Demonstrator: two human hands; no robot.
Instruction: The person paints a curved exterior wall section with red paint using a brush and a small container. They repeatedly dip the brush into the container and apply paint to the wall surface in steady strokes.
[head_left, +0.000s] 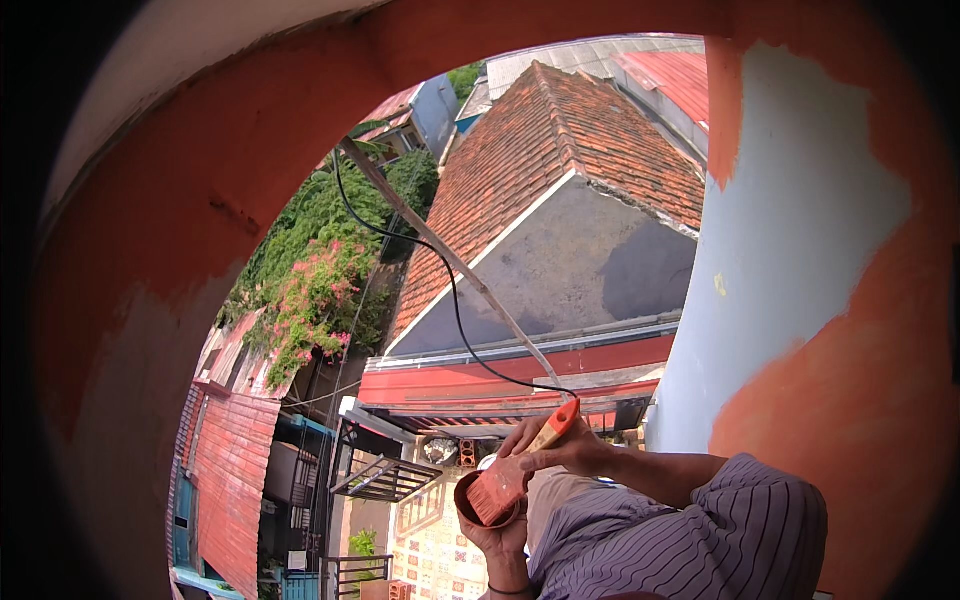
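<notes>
My left hand (504, 541), with a dark band at its wrist, holds a small round paint container (460, 495) from below. My right hand (574, 450) grips a wide paintbrush (546, 442) by its wooden handle, whose end is red. The brush points down to the left. Reddish paint coats its bristles (491, 495), which lie in the mouth of the container. How much paint is inside is hidden by the brush.
Beside me on the right, a pale blue wall (802, 202) is partly covered in orange-red paint (832, 397). A painted arch (247, 150) frames the opening. A wooden pole (465, 270) and black cable (459, 300) cross it. Far below lies a tiled courtyard (442, 559) with a metal gate (386, 478).
</notes>
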